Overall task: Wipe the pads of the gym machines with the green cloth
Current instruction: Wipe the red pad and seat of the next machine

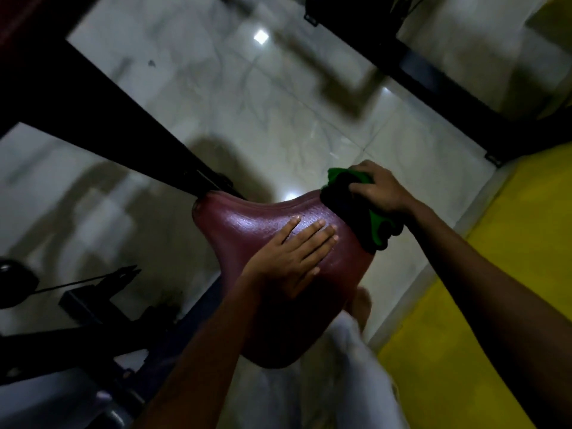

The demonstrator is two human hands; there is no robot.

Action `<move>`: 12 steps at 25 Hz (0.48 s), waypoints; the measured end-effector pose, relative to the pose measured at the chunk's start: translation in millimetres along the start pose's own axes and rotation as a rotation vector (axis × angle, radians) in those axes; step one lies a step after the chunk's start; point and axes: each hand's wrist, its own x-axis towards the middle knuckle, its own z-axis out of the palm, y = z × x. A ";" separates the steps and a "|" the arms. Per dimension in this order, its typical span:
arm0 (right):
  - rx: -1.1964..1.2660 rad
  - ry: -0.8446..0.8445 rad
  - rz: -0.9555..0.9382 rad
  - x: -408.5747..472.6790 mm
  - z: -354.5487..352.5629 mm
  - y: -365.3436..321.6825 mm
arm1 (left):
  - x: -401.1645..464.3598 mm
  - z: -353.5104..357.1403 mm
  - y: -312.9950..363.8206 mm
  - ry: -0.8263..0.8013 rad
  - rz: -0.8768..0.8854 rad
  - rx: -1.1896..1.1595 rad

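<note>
Right now the green cloth point(365, 209) sits bunched at the far right edge of the maroon pad point(247, 230), draped partly over that edge, with the right hand point(379, 188) curled around it and pressing it down onto the vinyl. The left hand point(294, 258) lies flat on the middle of the pad, fingers straight and spread, holding nothing and seemingly steadying the cushion. The pad hangs off a black frame bar point(130, 128) that meets it at its far left corner, and pale marble floor tiles point(278, 103) show beneath, with a yellow floor strip point(495, 243) along the right and a white garment point(349, 376) at the bottom. The step in hand looks like wiping the pad's top and rim. To do it well, the cloth should probably be spread flatter under the palm so more of it meets the surface, then drawn in overlapping strokes from the far edge toward the near end, following the curve and the seam along the rim. The steadying hand would need to shift aside so the patch beneath it gets wiped too. The light is dim, so any grime on the vinyl is hard to judge.
</note>
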 end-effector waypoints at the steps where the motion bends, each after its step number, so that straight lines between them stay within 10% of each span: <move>1: -0.030 -0.016 -0.031 6.6 1.7 -3.9 | 0.1 0.9 -0.1 0.004 0.001 -0.008; 12: -0.152 -0.267 -0.160 34.4 1.0 -41.0 | 7.5 7.4 50.7 0.076 -0.691 0.046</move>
